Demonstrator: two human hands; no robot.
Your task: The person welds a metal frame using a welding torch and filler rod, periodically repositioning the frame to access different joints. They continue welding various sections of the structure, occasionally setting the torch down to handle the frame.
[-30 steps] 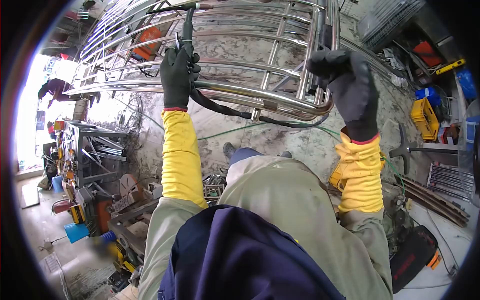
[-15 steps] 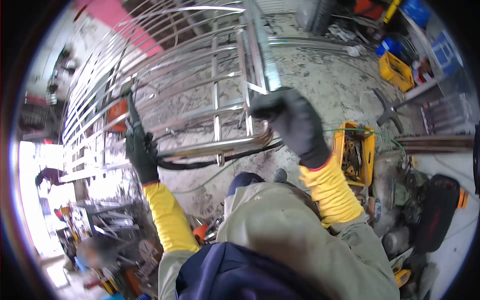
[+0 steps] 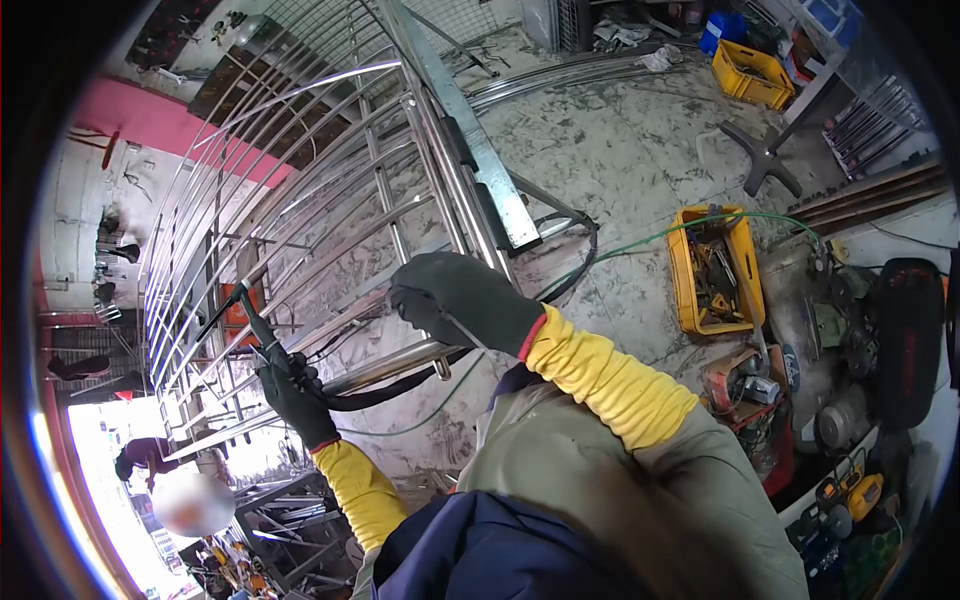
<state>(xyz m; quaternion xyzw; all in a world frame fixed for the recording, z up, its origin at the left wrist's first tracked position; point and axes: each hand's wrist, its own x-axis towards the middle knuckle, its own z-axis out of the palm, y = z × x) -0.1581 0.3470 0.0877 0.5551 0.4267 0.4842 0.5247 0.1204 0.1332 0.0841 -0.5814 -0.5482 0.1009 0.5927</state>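
Note:
My left hand (image 3: 295,395), in a dark glove with a yellow sleeve, is closed around a welding torch (image 3: 260,328) whose head points up and left over the metalwork. A black cable (image 3: 365,402) runs below that hand. A shiny steel grille (image 3: 395,225) of curved bars and straight tubes stands before me. My right hand (image 3: 465,300), gloved the same way, is closed above the grille's near tube (image 3: 395,365). A thin metal rod (image 3: 468,337) sticks out beneath its fingers. The right fingertips are partly hidden by the back of the glove.
A yellow crate (image 3: 685,290) of tools stands on the floor to my right, with a green hose (image 3: 640,240) across it. Farther back are another yellow crate (image 3: 748,90) and a dark star-shaped stand base (image 3: 770,165). At the far left is another person (image 3: 148,455).
My right hand has moved left, over the grille, and the thin rod now shows under it. The view has turned, while my left hand keeps its hold on the torch.

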